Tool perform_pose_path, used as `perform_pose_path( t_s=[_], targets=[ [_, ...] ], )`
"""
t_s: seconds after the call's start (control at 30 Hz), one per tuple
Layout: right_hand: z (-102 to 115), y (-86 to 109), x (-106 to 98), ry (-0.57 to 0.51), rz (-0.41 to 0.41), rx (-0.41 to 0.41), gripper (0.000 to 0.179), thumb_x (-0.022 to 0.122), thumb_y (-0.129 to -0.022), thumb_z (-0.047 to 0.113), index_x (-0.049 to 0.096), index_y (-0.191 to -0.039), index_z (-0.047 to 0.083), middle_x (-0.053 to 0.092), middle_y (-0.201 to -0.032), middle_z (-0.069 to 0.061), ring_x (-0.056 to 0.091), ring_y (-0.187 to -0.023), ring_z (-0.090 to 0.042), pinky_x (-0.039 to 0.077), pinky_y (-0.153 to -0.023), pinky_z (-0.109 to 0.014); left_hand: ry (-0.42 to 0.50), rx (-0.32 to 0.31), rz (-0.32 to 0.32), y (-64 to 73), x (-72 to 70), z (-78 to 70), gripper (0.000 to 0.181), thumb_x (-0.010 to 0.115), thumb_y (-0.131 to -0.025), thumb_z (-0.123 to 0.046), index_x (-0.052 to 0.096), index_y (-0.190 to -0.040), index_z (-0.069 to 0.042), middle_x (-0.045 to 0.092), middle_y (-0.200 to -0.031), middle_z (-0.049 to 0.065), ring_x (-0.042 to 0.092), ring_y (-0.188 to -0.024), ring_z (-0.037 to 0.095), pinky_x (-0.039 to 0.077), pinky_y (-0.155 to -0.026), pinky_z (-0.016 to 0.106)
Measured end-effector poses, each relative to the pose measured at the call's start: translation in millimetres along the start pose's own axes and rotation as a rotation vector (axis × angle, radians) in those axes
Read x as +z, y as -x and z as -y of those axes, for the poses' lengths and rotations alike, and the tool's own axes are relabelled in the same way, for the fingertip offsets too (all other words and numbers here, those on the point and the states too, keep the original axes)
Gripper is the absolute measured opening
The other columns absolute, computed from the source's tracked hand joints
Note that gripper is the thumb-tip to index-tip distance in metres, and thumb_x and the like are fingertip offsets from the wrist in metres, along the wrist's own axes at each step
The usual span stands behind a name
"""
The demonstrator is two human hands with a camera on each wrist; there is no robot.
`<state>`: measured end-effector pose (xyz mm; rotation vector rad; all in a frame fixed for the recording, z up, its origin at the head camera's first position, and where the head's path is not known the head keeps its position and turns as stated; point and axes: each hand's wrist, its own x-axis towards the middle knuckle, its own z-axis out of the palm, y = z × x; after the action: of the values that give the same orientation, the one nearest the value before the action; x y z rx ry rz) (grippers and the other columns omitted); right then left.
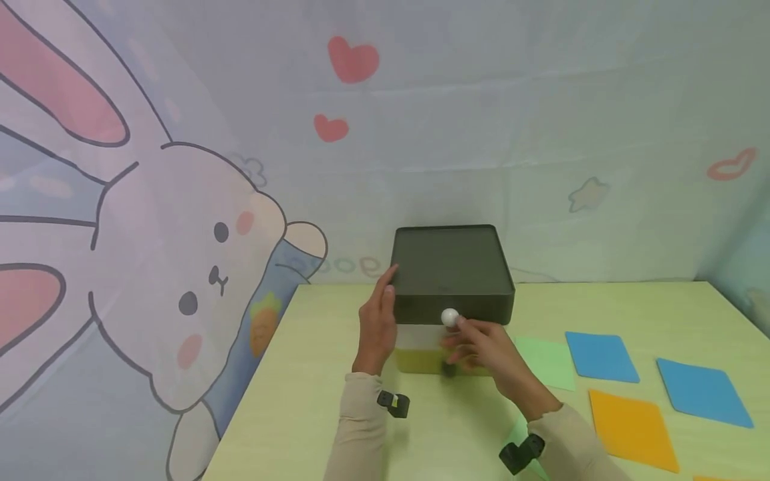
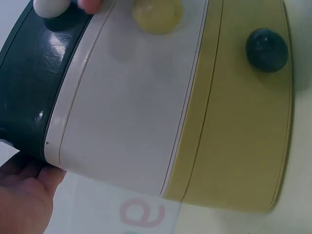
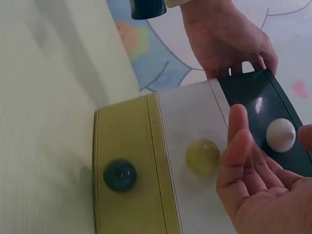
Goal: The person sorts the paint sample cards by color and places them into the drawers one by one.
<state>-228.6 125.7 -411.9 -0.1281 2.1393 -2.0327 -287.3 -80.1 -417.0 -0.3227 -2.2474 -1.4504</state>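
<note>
A small drawer box stands on the table. Its dark green top drawer (image 2: 29, 83) has a white knob (image 1: 449, 317), its white middle drawer (image 2: 126, 97) a yellow knob (image 3: 203, 157), and its yellow bottom drawer (image 2: 234, 126) a dark green knob (image 3: 120, 175). My left hand (image 1: 379, 327) rests against the left side of the box at the dark green level, fingers extended. Around the white knob is my right hand (image 1: 487, 351), fingers loosely bent; in the right wrist view gaps show between knob and fingers. All drawers look closed.
To the right of the box lie flat squares: a green one (image 1: 546, 361), a blue one (image 1: 601, 356), another blue one (image 1: 704, 391) and an orange one (image 1: 633, 429). A patterned curtain (image 1: 445, 133) hangs behind the table (image 1: 301, 401).
</note>
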Motion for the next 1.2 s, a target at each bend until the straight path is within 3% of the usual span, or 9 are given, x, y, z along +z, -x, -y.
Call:
perform_pose_path(
  t_s=[0.1, 0.2, 0.33, 0.37, 0.47, 0.57, 0.77, 0.97, 1.2],
  targets=[
    [1, -4.3, 8, -0.038, -0.043, 0.012, 0.062, 0.05, -0.102, 0.051, 0.063, -0.124, -0.006, 0.079, -0.092, 0.002, 0.072, -0.07, -0.01, 0.054, -0.063, -0.024, 0.042, -0.015, 0.0, 1.5, -1.8, 1.9, 0.041, 0.034, -0.109, -0.039, 0.048, -0.148, -0.039, 0.067, -0.114, 0.019, 0.059, -0.099, 0.027, 0.047, -0.098, 0.045],
    [3, -6.6, 15, -0.061, -0.089, 0.01, 0.06, 0.052, -0.101, 0.051, 0.067, -0.117, -0.005, 0.079, -0.088, 0.002, 0.071, -0.066, -0.01, 0.053, -0.061, -0.024, 0.073, -0.023, 0.004, 2.4, -4.4, 2.7, 0.04, 0.037, -0.109, -0.039, 0.049, -0.147, -0.041, 0.062, -0.096, 0.018, 0.055, -0.085, 0.023, 0.045, -0.09, 0.04],
    [3, -6.1, 23, -0.109, -0.132, 0.018, 0.056, 0.053, -0.102, 0.047, 0.067, -0.117, -0.005, 0.078, -0.087, 0.003, 0.068, -0.064, -0.01, 0.052, -0.06, -0.023, 0.099, -0.03, 0.014, 1.4, -8.0, 3.6, 0.039, 0.04, -0.108, -0.038, 0.051, -0.144, -0.041, 0.065, -0.134, 0.005, 0.058, -0.088, 0.021, 0.047, -0.092, 0.04],
    [2, -5.5, 25, -0.122, -0.141, 0.021, 0.055, 0.052, -0.103, 0.045, 0.067, -0.118, -0.005, 0.078, -0.087, 0.004, 0.067, -0.064, -0.009, 0.051, -0.06, -0.022, 0.106, -0.029, 0.021, 0.7, -8.9, 4.0, 0.039, 0.041, -0.108, -0.038, 0.052, -0.144, -0.041, 0.064, -0.135, 0.004, 0.061, -0.091, 0.024, 0.048, -0.094, 0.042],
    [2, -2.7, 31, -0.155, -0.161, 0.029, 0.052, 0.052, -0.104, 0.042, 0.066, -0.122, -0.005, 0.077, -0.086, 0.006, 0.066, -0.063, -0.009, 0.05, -0.059, -0.021, 0.133, -0.041, 0.042, -1.3, -12.0, 5.3, 0.038, 0.042, -0.107, -0.038, 0.053, -0.143, -0.04, 0.053, -0.152, -0.005, 0.059, -0.126, 0.021, 0.045, -0.109, 0.047],
    [1, 4.3, 36, -0.161, -0.189, 0.029, 0.05, 0.053, -0.104, 0.039, 0.065, -0.123, -0.005, 0.078, -0.085, 0.007, 0.065, -0.061, -0.009, 0.05, -0.06, -0.021, 0.176, -0.059, 0.077, -1.9, -15.6, 7.6, 0.036, 0.042, -0.107, -0.04, 0.054, -0.141, -0.041, 0.05, -0.154, -0.008, 0.048, -0.143, 0.02, 0.041, -0.116, 0.051],
    [-3, 33.1, 48, -0.146, -0.281, 0.022, 0.041, 0.056, -0.103, 0.03, 0.069, -0.115, -0.006, 0.078, -0.081, 0.001, 0.064, -0.054, -0.012, 0.049, -0.056, -0.023, 0.218, -0.059, 0.167, -0.6, -21.5, 9.5, 0.037, 0.042, -0.106, -0.045, 0.052, -0.141, -0.042, 0.045, -0.157, -0.01, 0.043, -0.146, 0.019, 0.039, -0.118, 0.051],
    [-8, 54.5, 56, -0.108, -0.312, 0.008, 0.039, 0.058, -0.102, 0.031, 0.072, -0.11, -0.004, 0.078, -0.082, -0.001, 0.063, -0.052, -0.016, 0.049, -0.054, -0.025, 0.235, -0.059, 0.177, -2.0, -21.3, 9.5, 0.036, 0.042, -0.106, -0.046, 0.052, -0.141, -0.043, 0.045, -0.156, -0.011, 0.043, -0.147, 0.018, 0.038, -0.118, 0.053],
    [-11, 63.8, 57, -0.118, -0.326, 0.007, 0.036, 0.058, -0.102, 0.028, 0.072, -0.108, -0.004, 0.078, -0.082, -0.002, 0.064, -0.052, -0.017, 0.049, -0.053, -0.024, 0.249, -0.074, 0.177, -1.2, -20.2, 8.1, 0.035, 0.042, -0.107, -0.043, 0.054, -0.14, -0.041, 0.047, -0.155, -0.01, 0.044, -0.146, 0.018, 0.038, -0.118, 0.053]
  ],
)
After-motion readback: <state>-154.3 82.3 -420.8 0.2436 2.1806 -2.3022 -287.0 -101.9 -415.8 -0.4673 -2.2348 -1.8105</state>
